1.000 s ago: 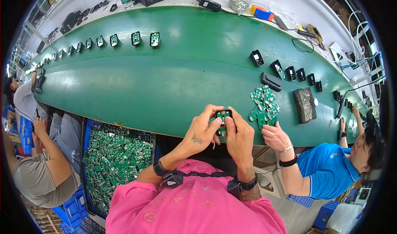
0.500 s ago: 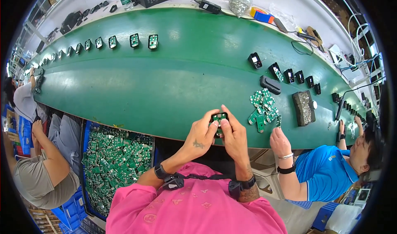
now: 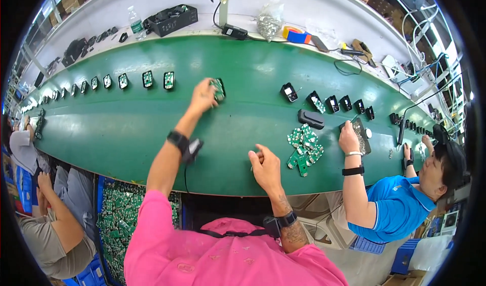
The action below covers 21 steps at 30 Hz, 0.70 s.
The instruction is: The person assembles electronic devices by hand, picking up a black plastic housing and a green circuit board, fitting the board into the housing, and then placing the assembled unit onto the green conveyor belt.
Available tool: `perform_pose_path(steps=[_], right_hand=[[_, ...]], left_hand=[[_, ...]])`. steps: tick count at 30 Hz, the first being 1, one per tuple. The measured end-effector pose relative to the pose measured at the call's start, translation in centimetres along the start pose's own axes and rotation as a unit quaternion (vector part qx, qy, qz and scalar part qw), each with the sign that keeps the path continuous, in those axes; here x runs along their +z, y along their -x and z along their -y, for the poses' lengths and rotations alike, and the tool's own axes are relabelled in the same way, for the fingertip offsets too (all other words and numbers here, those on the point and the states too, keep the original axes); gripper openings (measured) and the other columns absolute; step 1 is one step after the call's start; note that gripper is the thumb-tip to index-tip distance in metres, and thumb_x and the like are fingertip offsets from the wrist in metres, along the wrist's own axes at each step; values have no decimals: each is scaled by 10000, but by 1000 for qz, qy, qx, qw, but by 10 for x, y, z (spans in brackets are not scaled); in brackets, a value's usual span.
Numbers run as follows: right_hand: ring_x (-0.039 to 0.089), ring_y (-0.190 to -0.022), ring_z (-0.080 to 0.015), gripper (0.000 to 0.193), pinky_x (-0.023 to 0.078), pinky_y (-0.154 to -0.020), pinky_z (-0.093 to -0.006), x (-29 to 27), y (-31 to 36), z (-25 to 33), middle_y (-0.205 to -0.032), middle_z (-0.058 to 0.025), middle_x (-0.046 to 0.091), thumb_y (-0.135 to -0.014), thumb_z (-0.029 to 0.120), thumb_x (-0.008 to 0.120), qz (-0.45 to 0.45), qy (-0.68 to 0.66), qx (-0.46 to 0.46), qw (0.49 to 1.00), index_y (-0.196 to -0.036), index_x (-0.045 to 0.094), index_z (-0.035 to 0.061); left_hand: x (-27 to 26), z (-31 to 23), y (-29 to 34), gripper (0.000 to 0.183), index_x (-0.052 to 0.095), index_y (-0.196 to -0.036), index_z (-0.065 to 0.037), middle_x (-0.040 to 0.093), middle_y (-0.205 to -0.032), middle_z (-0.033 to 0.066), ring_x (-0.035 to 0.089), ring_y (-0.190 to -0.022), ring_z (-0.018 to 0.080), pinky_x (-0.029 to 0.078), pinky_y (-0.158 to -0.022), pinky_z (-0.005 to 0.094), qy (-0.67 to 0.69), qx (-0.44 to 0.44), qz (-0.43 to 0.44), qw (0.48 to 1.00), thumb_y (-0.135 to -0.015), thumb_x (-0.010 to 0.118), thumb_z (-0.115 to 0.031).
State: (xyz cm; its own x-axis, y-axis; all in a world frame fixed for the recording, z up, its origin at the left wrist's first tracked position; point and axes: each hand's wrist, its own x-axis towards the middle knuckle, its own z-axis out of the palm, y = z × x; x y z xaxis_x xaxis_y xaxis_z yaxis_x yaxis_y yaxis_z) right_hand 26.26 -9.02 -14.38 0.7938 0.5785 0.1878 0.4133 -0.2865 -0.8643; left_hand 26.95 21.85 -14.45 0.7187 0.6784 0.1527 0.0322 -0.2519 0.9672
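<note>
My left hand (image 3: 204,97) is stretched out over the far part of the green bench. Its fingers are closed on a black plastic housing (image 3: 223,88) with a green circuit board in it. Leftward of it runs a row of similar housings with boards, the nearest one (image 3: 169,80) standing upright. Over the near part of the bench my right hand (image 3: 267,170) hovers, index finger out and the other fingers loosely curled. I see nothing held in it. A heap of loose green circuit boards (image 3: 306,149) lies to its right, with a dark oblong case (image 3: 311,118) just behind.
Black housings (image 3: 332,104) stand in a row at the far right. A co-worker's hand (image 3: 349,137) reaches over a dark block of small metal parts (image 3: 362,134). Below the bench's left edge sits a blue bin (image 3: 99,195) full of boards. A shelf (image 3: 202,31) borders the back.
My hands were together on the housing; now the left has carried it forward and left, while the right has let go. The co-worker's hand moved from the board heap to the metal parts.
</note>
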Motion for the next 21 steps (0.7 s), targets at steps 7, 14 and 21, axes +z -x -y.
perform_pose_path(steps=[7, 14, 21], right_hand=[[601, -573, -103, 265, 472, -545, -270, -41, 19, -21, -692, -73, 650, -942, 132, 658, -33, 37, -32, 998, -1123, 665, -61], [649, -684, -269, 194, 511, -641, -389, -96, 60, -32, -800, -146, 654, -902, 158, 708, -158, 134, 119, 971, -961, 664, -21], [600, -939, -332, 405, 491, -802, -408, -105, 41, -52, -1045, -171, 583, -818, 162, 781, -184, 258, 82, 945, -1139, 611, -17]], left_hand=[[-22, 21, -62, 364, 559, -1290, -21, 704, -1017, 193, 721, -707, 325, 566, -739, 474, -205, 37, -49, 977, -936, 540, -103], [103, -67, -11, 877, 360, -1482, 5, 437, -1470, 244, 535, -1252, 406, 480, -1007, 462, -329, 133, 52, 934, -821, 738, -431], [215, -40, -18, 878, 544, -1347, -43, 557, -1350, 198, 473, -1291, 368, 384, -980, 564, -348, 90, 69, 931, -679, 798, -553]])
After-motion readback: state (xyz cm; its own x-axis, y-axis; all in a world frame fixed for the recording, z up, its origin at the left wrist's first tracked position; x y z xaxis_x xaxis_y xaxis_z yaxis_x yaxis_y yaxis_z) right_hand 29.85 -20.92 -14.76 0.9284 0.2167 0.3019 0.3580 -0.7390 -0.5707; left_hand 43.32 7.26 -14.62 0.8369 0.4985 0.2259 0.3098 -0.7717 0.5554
